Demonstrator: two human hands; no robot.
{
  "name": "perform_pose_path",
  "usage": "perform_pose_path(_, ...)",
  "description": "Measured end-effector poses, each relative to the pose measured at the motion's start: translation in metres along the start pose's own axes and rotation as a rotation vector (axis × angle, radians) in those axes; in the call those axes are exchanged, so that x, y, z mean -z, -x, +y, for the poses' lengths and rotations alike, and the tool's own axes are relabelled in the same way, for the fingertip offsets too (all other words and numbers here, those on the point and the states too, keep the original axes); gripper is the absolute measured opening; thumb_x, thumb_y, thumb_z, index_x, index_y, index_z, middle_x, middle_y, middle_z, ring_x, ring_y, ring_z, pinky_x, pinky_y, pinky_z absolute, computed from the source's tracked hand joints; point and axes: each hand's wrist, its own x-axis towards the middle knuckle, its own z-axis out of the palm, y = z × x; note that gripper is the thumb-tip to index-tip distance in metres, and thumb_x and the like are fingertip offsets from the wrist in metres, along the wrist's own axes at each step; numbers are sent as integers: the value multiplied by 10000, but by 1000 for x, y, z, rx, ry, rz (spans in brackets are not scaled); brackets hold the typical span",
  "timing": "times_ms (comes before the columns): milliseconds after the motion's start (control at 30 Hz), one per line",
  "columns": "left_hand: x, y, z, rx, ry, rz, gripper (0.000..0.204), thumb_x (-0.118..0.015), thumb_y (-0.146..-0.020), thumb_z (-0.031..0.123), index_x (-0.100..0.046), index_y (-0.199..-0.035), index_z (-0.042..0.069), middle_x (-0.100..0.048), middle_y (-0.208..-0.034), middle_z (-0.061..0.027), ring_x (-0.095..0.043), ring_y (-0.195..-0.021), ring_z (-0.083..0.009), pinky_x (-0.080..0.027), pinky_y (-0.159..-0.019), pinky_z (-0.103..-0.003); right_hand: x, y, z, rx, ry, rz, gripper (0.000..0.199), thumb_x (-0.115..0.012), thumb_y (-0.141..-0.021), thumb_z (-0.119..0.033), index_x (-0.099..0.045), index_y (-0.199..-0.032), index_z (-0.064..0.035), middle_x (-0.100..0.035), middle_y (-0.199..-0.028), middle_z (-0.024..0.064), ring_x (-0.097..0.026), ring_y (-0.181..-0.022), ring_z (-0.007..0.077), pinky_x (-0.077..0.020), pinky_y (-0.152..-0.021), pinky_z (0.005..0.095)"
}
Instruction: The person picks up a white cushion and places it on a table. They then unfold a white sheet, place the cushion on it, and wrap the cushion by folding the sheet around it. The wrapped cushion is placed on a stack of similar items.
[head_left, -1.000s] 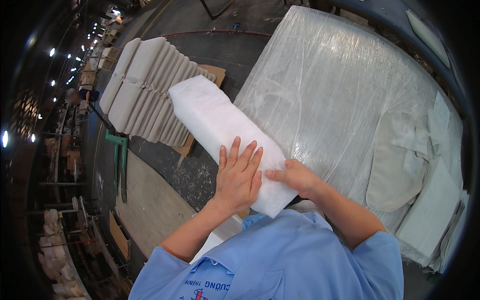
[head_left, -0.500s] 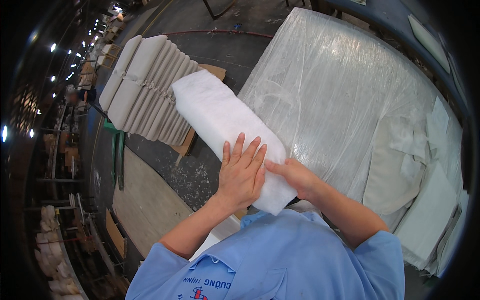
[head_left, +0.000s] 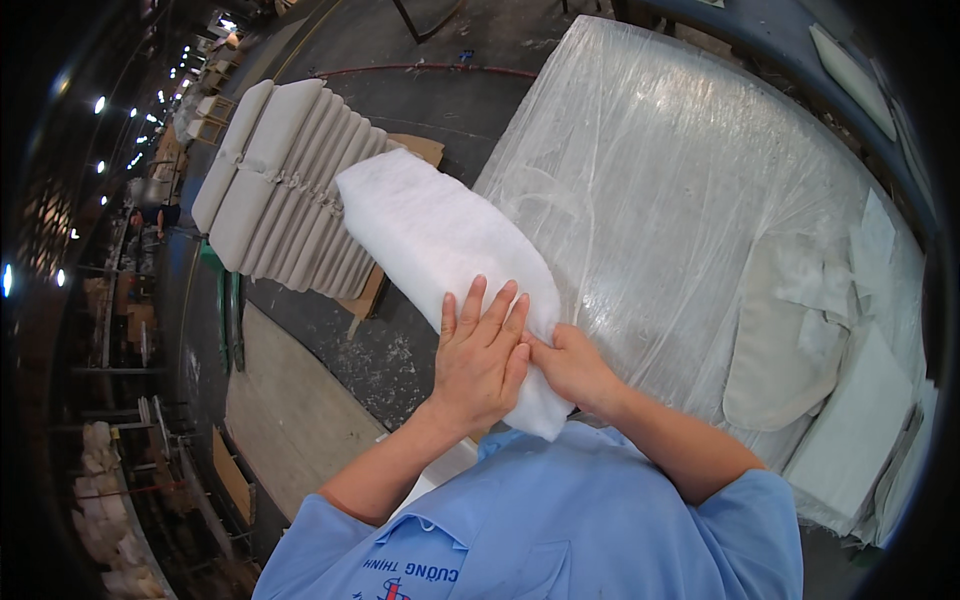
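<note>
The white padding roll [head_left: 440, 260] is being held at the counter [head_left: 700, 200] edge, tilted more upright than before. The left hand [head_left: 480, 355] is being pressed flat, fingers spread; the right hand [head_left: 572, 368] is pinching its near end, so it is probably being repositioned.

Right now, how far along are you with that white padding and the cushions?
Done, it seems: a row of beige cushions stands stacked on the floor at left. In hand: the left hand lies flat on the white padding roll, the right hand pinches its near end. Left: flat cover pieces wait on the plastic-covered table.
</note>
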Motion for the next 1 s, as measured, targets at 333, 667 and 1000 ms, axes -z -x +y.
perform_pose_path(333,-3,-8,7,35,1,-21,601,-437,-1017,303,-451,-1543,12,-442,-1592,-178,-242,-1546,-420,-18,-1250,-582,-5,-12,35,510,286,206,291,-633,-945,-161,-685,-1204,-39,-739,-987,228,-715,-891,427,-567,-773,453)
perform_pose_path(667,-12,-10,9,94,-4,-30,708,-522,-889,135,-382,-1562,-33,-447,-1574,-209,-260,-1532,-444,-36,-1237,-633,8,-51,62,783,561,197,197,-687,-931,-212,-735,-1061,-73,-725,-869,179,-699,-788,390,-560,-719,453)
perform_pose_path(1000,-11,-3,9,76,23,23,756,-487,-823,65,-355,-1556,-62,-434,-1573,-229,-249,-1526,-481,-37,-1227,-654,16,-82,86,747,723,283,319,-647,-971,-352,-719,-1102,-70,-717,-835,207,-687,-755,425,-550,-680,488)
